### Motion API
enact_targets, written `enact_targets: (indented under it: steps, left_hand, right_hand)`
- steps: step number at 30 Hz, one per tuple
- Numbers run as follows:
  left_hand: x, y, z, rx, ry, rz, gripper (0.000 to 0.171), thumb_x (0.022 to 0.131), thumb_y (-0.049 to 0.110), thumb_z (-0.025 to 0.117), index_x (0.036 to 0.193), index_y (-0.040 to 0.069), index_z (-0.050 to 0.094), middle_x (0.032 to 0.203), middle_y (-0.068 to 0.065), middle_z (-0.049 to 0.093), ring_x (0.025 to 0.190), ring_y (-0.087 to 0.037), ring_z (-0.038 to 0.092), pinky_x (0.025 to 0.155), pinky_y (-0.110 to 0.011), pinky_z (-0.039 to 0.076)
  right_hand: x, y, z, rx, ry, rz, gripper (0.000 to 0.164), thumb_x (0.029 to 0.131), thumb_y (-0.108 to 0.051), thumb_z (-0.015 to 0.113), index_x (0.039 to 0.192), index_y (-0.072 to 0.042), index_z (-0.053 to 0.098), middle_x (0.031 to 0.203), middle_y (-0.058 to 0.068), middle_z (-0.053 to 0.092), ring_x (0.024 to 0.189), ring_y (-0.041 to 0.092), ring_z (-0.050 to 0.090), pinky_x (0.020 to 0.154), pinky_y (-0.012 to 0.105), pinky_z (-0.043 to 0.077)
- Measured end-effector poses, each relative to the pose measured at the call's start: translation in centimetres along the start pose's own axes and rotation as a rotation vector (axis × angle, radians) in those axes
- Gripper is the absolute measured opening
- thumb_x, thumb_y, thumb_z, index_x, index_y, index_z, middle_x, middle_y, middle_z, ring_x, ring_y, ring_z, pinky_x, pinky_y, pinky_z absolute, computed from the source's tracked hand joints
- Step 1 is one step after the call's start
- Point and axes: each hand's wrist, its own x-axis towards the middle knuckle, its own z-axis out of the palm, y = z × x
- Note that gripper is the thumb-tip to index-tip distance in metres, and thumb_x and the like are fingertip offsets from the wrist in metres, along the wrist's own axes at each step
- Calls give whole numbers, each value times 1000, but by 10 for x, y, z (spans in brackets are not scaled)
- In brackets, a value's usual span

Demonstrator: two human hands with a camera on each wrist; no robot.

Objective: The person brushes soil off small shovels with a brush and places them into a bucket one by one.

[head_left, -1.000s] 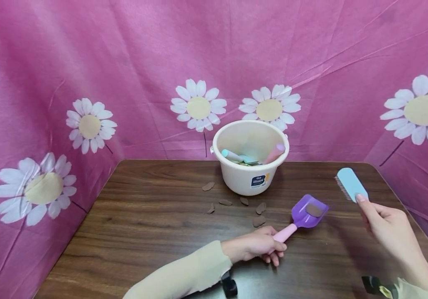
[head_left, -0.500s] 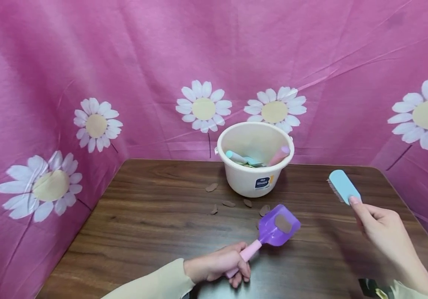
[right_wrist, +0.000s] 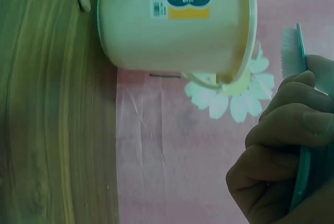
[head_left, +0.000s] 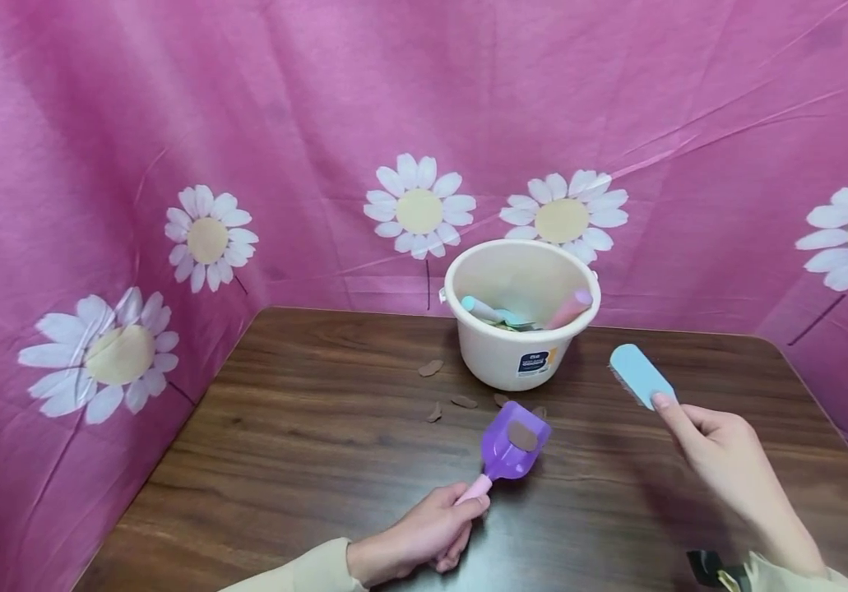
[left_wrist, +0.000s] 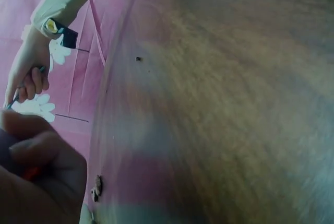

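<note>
My left hand [head_left: 427,530] grips the pink handle of a purple toy shovel [head_left: 501,448] in the head view. A brown flat piece [head_left: 522,437] lies on the shovel's blade, which is held above the table. At the right, my right hand [head_left: 723,456] holds a light blue brush [head_left: 640,374] with pale bristles, raised above the table. The right wrist view shows the fingers curled round the brush handle [right_wrist: 301,179], with the bristles [right_wrist: 289,54] pointing toward the bucket side. Several more brown pieces [head_left: 464,402] lie on the table beyond the shovel; the blade hides some.
A white bucket [head_left: 501,358] stands at the back of the brown wooden table [head_left: 305,460]. Inside it are a light blue-handled tool [head_left: 484,309] and a pink and purple handle [head_left: 570,309]. A pink cloth [head_left: 305,123] with daisies hangs behind and along both sides.
My left hand has drawn the shovel and its brown piece to the left, over toward the scattered pieces. My right hand has shifted left with the brush. The view has turned slightly right.
</note>
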Motion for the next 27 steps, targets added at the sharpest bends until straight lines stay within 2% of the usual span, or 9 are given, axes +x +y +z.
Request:
enact_targets:
  steps: [6, 11, 15, 17, 21, 27]
  left_hand:
    - [1, -1, 2, -92, 64, 14, 17, 94, 18, 51, 97, 2, 47, 50, 3, 45, 33, -5, 38, 32, -16, 33]
    - [2, 0, 6, -180, 94, -1, 15, 84, 9, 55, 95, 5, 47, 57, 4, 48, 40, -5, 40, 38, -15, 37]
    - [3, 0, 12, -232, 105, 16, 14, 82, 5, 57, 90, 8, 45, 57, 3, 48, 39, -5, 41, 38, -15, 38]
    - [4, -1, 14, -256, 116, 27, 15, 83, 4, 56, 94, 7, 45, 58, 2, 48, 38, -5, 42, 37, -16, 39]
    - [6, -4, 16, -283, 144, 40, 23, 86, 3, 55, 106, 4, 43, 59, 0, 48, 37, -7, 42, 36, -19, 41]
    - [9, -4, 17, -284, 179, 23, 21, 84, 5, 56, 100, 7, 43, 59, 1, 47, 39, -8, 42, 37, -20, 41]
  right_hand:
    - [-1, -17, 12, -16, 11, -70, 45, 98, -42, 50, 67, -10, 57, 55, -9, 26, 50, 5, 24, 42, 31, 23]
    - [-1, -34, 34, -24, 16, -185, 36, 97, -35, 56, 65, -18, 58, 54, -12, 26, 48, 2, 23, 40, 27, 24]
    - [-3, -48, 61, -98, -42, -270, 41, 95, -38, 58, 58, -24, 46, 52, -14, 23, 46, 0, 22, 40, 23, 25]
    - [-5, -57, 74, -155, -82, -301, 44, 94, -43, 57, 57, -26, 42, 52, -15, 22, 46, 1, 23, 41, 22, 25]
    - [-10, -70, 95, -246, -139, -328, 48, 92, -53, 56, 56, -26, 37, 53, -14, 20, 47, 5, 27, 44, 23, 26]
    - [-15, -77, 115, -301, -195, -367, 50, 89, -58, 56, 55, -28, 35, 52, -14, 22, 45, 5, 29, 42, 23, 26]
